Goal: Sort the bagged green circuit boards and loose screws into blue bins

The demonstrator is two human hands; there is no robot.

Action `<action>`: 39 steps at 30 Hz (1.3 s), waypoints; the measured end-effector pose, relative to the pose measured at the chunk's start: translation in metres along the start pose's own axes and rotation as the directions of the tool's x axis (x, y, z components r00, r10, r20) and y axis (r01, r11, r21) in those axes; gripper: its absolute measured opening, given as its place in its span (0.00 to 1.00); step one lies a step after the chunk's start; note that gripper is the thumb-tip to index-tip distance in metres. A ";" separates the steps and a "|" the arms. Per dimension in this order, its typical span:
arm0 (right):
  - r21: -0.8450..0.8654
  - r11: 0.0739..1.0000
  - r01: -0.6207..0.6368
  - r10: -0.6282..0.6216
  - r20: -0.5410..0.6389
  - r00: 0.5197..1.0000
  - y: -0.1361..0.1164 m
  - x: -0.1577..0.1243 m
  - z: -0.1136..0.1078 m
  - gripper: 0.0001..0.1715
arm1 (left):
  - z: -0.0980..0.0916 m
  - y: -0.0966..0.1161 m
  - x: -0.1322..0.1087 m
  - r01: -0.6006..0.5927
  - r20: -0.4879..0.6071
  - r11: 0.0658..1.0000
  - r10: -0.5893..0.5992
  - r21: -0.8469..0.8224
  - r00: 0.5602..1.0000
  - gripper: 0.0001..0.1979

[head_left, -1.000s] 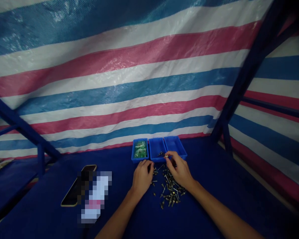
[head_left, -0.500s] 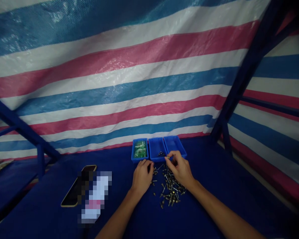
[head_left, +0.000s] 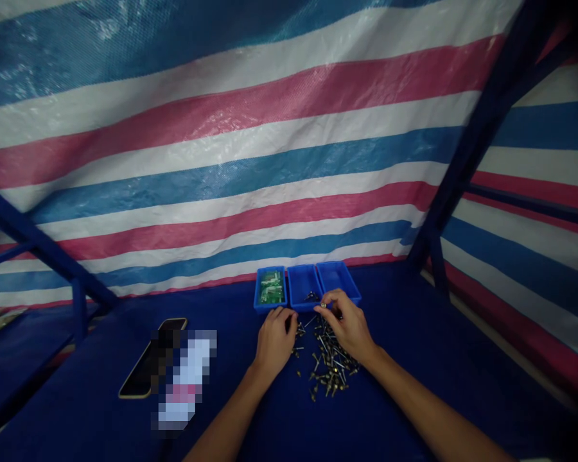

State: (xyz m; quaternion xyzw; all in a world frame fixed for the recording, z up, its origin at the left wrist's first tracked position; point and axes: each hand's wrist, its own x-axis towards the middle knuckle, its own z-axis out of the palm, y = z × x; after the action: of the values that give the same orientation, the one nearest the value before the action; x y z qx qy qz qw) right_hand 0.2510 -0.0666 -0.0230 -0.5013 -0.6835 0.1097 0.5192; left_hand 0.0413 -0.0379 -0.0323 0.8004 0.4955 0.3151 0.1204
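My right hand (head_left: pixel 349 327) pinches a small metal piece with a brassy end (head_left: pixel 324 306) between thumb and forefinger, just in front of the middle bin's near edge. Below that hand lies a loose pile of small metal pieces with thin shanks and brassy heads (head_left: pixel 333 362). At the pile's left edge rests my left hand (head_left: pixel 275 335), its fingers curled and closed together; whatever may be in them is hidden. The middle blue bin (head_left: pixel 302 277) has a few small dark metal pieces (head_left: pixel 311 296) near its front right corner.
Left of the middle bin stands a blue bin (head_left: pixel 257 298) with green-and-silver items; another blue bin (head_left: pixel 338 277) adjoins on the right. A phone (head_left: pixel 142 372) and a blurred-out white-and-pink item (head_left: pixel 187 378) lie on the left. Blue frame posts (head_left: pixel 443 205) and striped sheeting (head_left: pixel 221 212) enclose the table.
My right fingertips have shifted very slightly, and the small piece between them shows more clearly. My left hand stays in place.
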 end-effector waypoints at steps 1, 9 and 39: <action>0.000 1.000 0.015 -0.015 -0.006 1.000 -0.002 0.001 -0.001 0.11 | 0.000 0.000 0.000 0.002 0.001 1.000 -0.002 0.000 1.000 0.12; 0.034 0.998 0.046 -0.044 -0.062 0.997 -0.003 0.003 -0.001 0.09 | 0.001 -0.001 -0.001 0.004 -0.001 1.000 -0.004 -0.002 1.000 0.12; 0.070 0.997 0.044 -0.043 -0.027 0.999 -0.004 0.002 0.001 0.07 | 0.001 -0.002 0.000 0.000 0.008 1.000 0.000 -0.003 1.000 0.12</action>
State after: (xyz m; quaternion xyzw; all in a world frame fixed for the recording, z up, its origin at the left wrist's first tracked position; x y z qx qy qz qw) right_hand 0.2484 -0.0663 -0.0196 -0.4690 -0.6834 0.1160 0.5472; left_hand 0.0402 -0.0368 -0.0343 0.8015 0.4945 0.3126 0.1239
